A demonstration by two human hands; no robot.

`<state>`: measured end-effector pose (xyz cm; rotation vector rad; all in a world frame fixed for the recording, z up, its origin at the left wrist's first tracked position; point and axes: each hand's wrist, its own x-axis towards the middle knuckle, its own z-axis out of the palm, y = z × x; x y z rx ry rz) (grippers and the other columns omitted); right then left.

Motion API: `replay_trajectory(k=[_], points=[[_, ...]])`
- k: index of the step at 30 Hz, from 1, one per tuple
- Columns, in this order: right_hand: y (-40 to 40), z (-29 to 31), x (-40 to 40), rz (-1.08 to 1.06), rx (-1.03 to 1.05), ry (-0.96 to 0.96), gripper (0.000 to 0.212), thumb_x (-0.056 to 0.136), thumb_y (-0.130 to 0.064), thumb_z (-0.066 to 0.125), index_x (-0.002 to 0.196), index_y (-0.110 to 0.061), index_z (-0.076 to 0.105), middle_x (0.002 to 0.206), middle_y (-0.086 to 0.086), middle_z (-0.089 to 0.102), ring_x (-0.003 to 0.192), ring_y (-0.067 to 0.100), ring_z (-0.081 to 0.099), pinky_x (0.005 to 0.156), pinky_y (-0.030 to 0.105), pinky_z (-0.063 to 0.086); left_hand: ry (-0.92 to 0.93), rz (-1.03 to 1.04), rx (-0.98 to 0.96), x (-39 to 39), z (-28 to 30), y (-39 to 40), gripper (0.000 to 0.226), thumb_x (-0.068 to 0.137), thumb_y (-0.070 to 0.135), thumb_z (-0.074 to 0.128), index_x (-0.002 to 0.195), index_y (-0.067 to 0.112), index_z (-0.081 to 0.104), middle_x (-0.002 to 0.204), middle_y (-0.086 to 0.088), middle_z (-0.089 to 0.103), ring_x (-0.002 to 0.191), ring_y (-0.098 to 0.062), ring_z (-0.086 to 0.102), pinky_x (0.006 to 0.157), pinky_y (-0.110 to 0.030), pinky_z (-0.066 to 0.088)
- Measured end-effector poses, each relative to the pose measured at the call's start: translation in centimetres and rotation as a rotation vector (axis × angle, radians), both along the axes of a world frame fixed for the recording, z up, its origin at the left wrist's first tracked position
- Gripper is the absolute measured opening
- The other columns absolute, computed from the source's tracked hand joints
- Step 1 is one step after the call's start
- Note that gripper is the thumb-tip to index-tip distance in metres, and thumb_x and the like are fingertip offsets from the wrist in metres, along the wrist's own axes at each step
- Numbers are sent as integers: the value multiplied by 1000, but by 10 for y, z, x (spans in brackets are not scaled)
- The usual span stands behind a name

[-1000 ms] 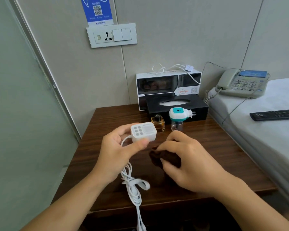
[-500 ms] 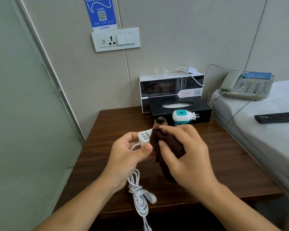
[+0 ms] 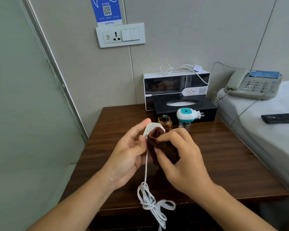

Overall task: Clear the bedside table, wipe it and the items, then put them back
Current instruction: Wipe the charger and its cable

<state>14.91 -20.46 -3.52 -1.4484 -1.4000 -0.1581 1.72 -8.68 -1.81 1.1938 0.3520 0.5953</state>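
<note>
Above the wooden bedside table (image 3: 117,124), my left hand (image 3: 127,157) pinches a small white charger hub (image 3: 151,129) between thumb and fingers, while my right hand (image 3: 182,162) grips a dark brown cloth (image 3: 162,147) pressed against it. Behind my hands stand a perfume bottle (image 3: 165,122), a teal-and-white plug-in device (image 3: 187,115), a black tissue box (image 3: 185,105) and a white box (image 3: 175,84). The cloth hides most of the hub; its bundled white cord (image 3: 150,200) dangles and is cut off at the bottom edge.
</note>
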Motion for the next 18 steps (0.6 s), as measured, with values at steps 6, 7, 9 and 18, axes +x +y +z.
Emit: replay_trajectory(k=[6, 7, 9, 18], points=[[5, 21, 21, -137, 121, 136, 20, 87, -18, 68, 102, -29, 62, 99, -13, 61, 98, 0, 59, 85, 11, 43, -46, -57, 24, -1, 2, -8, 53, 93, 11, 57, 144, 24, 57, 129, -16, 70, 95, -28, 74, 84, -42, 62], [3, 20, 17, -127, 134, 105, 20, 86, -15, 69, 102, -26, 63, 98, -10, 60, 98, 0, 58, 85, 12, 43, -48, -42, 25, 0, 1, -10, 52, 93, 13, 57, 144, 25, 57, 128, -14, 70, 97, -27, 73, 84, -41, 62], [-4, 12, 3, -40, 107, 33, 20, 86, -10, 74, 100, -20, 65, 99, -6, 59, 97, 4, 59, 83, 15, 45, -63, -20, 19, -1, 2, -9, 50, 95, 17, 53, 144, 25, 56, 131, -12, 70, 112, -26, 71, 89, -40, 61], [-5, 18, 7, 22, 14, 181, 22, 89, -21, 75, 102, -32, 60, 100, -15, 63, 93, 11, 67, 77, 34, 57, -11, -81, 208, -6, 2, -1, 62, 92, 13, 69, 151, 23, 50, 136, -10, 66, 121, -27, 64, 100, -42, 55]])
